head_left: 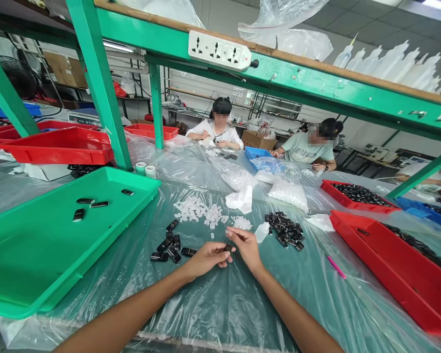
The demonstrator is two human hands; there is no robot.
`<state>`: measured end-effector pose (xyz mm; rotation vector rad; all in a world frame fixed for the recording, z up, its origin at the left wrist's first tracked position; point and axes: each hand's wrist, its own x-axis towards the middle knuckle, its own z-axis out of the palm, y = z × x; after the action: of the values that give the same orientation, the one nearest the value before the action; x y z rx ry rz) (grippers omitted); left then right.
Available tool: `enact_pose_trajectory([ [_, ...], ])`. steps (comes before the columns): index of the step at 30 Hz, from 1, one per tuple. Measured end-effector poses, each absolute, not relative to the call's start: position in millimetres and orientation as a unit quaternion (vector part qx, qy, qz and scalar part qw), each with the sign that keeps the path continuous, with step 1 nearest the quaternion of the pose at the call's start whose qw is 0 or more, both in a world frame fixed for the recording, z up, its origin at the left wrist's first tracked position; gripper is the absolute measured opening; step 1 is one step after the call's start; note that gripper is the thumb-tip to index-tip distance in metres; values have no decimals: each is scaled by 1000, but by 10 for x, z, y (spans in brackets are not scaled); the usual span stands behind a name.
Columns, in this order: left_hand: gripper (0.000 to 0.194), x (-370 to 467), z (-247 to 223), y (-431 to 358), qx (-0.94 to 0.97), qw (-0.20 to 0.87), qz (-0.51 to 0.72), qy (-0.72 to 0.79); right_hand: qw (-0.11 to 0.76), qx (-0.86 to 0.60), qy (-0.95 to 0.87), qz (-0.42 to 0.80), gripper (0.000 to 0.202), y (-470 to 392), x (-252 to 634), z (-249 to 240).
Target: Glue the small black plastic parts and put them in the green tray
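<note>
Near the middle of the table, my left hand (209, 257) pinches a small black piece (228, 247) between thumb and fingers. My right hand (244, 243) is just right of it, thumb and index finger brought close together above the piece; whatever lies between those fingertips is too small to make out. Several black pieces (174, 242) lie left of my left hand. Small white pieces (191, 210) are spread beyond both hands. A white bottle (262, 232) lies beside my right hand, and a pile of black pieces (284, 229) sits further right.
A green tray (59, 235) with a few black pieces stands at the left. Red trays (385, 264) stand at the right, near a pink tool (336, 267). A green shelf frame (132, 34) crosses overhead, its post (103, 83) behind the tray. People sit across the table.
</note>
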<state>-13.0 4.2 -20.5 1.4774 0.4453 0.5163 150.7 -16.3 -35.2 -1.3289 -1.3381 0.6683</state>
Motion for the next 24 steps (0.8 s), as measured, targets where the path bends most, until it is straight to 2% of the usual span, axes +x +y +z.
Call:
enact_pose_trajectory([
  [4, 45, -136, -203, 55, 641, 696, 241, 216, 587, -533, -512, 330, 31, -271, 1479, -339],
  [9, 37, -123, -207, 79, 636, 690, 261, 228, 600, -519, -486, 368, 22, -353, 1439, -298],
  [16, 34, -80, -278, 83, 660, 666, 270, 219, 606, -514, -500, 344, 15, -444, 1400, -274],
  [24, 29, -127, -126, -13, 735, 557, 306, 236, 616, -508, -513, 315, 17, -519, 1349, -249],
])
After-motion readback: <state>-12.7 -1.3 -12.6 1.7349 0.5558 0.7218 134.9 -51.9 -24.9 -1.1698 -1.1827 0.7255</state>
